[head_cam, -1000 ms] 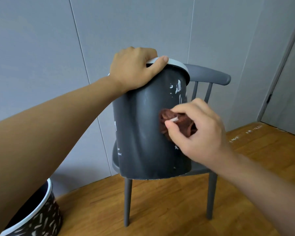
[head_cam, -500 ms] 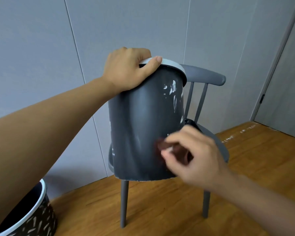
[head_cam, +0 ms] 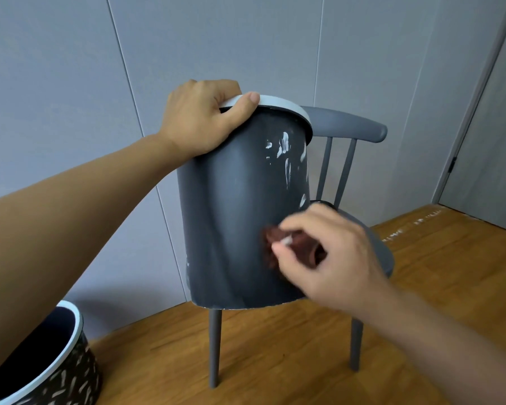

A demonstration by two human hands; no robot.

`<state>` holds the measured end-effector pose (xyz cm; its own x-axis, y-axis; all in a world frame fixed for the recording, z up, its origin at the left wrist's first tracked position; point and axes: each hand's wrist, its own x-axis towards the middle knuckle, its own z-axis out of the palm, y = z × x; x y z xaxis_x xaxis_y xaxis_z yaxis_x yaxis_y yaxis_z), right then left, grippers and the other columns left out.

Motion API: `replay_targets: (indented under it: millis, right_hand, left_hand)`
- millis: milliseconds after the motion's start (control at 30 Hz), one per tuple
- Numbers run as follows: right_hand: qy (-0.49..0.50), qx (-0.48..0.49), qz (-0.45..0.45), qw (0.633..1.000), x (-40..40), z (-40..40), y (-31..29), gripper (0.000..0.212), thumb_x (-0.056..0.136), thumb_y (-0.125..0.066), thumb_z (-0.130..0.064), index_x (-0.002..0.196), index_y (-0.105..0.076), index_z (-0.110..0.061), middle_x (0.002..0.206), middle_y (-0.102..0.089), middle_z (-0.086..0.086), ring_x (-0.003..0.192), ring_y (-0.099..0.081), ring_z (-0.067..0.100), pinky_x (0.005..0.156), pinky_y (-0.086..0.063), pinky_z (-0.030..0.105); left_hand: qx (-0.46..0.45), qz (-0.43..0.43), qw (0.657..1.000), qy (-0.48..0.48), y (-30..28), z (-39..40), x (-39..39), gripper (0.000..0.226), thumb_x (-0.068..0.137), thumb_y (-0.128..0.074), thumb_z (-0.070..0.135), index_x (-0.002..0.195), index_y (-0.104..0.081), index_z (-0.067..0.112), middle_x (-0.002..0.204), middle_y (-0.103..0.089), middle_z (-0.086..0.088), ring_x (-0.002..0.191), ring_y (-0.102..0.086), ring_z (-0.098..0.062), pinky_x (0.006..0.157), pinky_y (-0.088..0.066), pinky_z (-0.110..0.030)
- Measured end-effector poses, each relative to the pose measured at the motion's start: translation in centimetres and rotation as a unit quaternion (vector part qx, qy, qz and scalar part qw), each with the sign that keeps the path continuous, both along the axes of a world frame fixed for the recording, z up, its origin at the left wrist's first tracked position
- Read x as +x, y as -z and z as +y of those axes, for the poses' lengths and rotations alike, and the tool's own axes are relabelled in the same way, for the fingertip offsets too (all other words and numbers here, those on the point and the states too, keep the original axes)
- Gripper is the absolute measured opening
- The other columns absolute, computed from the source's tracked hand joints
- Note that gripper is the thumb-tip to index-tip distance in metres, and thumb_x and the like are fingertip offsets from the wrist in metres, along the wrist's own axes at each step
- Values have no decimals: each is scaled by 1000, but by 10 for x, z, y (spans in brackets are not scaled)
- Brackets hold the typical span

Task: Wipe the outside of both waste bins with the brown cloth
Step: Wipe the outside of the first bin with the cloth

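Floor [head_cam: 304, 361]: warm brown wood boards, some pale scuff marks near the far right. Walls [head_cam: 70, 97]: grey-blue panels with thin vertical seams. Door and frame [head_cam: 491, 135] at the right edge, grey, closed as far as can be seen.

Grey chair [head_cam: 348, 124] against the wall: curved top rail, thin spindles, round seat, two front legs visible. Whether its seat carries anything cannot be told; it is mostly hidden.

Dark grey bin [head_cam: 234, 206] with a white rim, held up in front of the chair and tilted, its top leaning toward the upper right. White smears on its upper right side; the lower side is plain matte grey. The base edge shows clear of the floor.

Second bin [head_cam: 67, 375] at the bottom left corner, on the floor: black with white dash pattern, white rim, dark inside. Well apart from the held bin.

Left hand [head_cam: 202, 118]: arm reaches in from the left, fingers wrapped over the rim of the grey bin, thumb laid along the rim's near edge. Firm grip on the bin.

Right hand [head_cam: 330, 252]: arm comes from the lower right, fingers curled and pinching the brown cloth [head_cam: 292, 249]. Cloth is bunched, pressed against the lower right side of the grey bin. Hand slightly blurred.
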<state>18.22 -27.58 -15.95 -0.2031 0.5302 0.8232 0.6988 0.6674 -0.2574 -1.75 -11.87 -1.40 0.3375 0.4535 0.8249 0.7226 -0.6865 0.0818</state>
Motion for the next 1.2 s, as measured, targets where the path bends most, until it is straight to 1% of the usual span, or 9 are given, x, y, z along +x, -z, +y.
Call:
replay_targets:
  millis: [133,333,500,600,667,800,1000,1067,1200]
  right_hand:
    - [61,25,53,996,-5,21,-9,17,92,-71,-29,103,-70,-16,94,-62,-4,81,-60,14,68,-52,33]
    - [-23,-14,-100,995,-6,-16,21,15,91,-71,-31,96,-72,-17,85,-58,-7,73,-56,12,61,-51,32]
    - [65,29,39,997,-2,6,-11,19,93,-69,-33,103,-72,-17,94,-62,-4,81,-58,9,67,-49,20]
    - [87,27,41,995,-3,19,-9,18,94,-69,-31,104,-72,-16,94,-61,-3,80,-59,12,66,-51,26]
    - [36,4,-3,999,-4,8,4,17,92,-71,-29,102,-71,-15,90,-58,-3,76,-58,14,62,-52,32]
    - [-42,-24,-166,985,-2,-20,15,14,90,-72,-34,95,-72,-20,85,-54,-10,73,-52,8,61,-50,27]
    - [72,14,56,996,-4,10,-4,19,92,-70,-32,103,-72,-17,93,-60,-4,80,-58,12,66,-52,29]
    - [46,10,24,999,-9,7,1,19,91,-71,-30,103,-72,-15,91,-58,-2,78,-57,16,64,-52,35]
    - [-44,-20,-150,987,-18,-15,12,15,91,-71,-33,97,-72,-20,85,-52,-8,74,-52,11,62,-50,32]
  left_hand:
    - [-7,-4,1000,-5,1,0,-3,56,94,-45,61,67,-39,12,59,-40,-6,62,-41,-27,59,-34,-38]
    - [-16,-28,999,4,3,3,-17,56,96,-47,57,69,-42,9,63,-42,-11,65,-43,-32,59,-33,-39]
    - [-13,-31,999,-1,4,-2,-17,54,96,-48,56,70,-45,9,63,-42,-10,65,-43,-30,60,-33,-39]
    - [-13,-30,999,1,3,-3,-15,54,96,-48,56,70,-45,9,63,-41,-10,65,-42,-29,60,-33,-40]
    - [-14,-33,999,5,3,-1,-16,55,96,-48,56,70,-44,8,64,-41,-11,65,-42,-30,59,-31,-39]
    - [-13,-34,999,15,3,-2,-18,56,96,-48,56,69,-43,7,64,-40,-13,66,-41,-32,59,-33,-41]
    - [-7,-26,1000,9,3,-4,-13,56,95,-46,59,69,-44,9,63,-42,-10,65,-43,-32,61,-37,-45]
    - [-10,-26,1000,16,3,-2,-15,56,96,-47,58,67,-41,11,62,-39,-9,65,-42,-32,60,-35,-43]
    - [-27,-23,999,26,2,-1,-21,53,97,-47,55,62,-33,17,60,-33,-7,62,-37,-29,58,-29,-38]
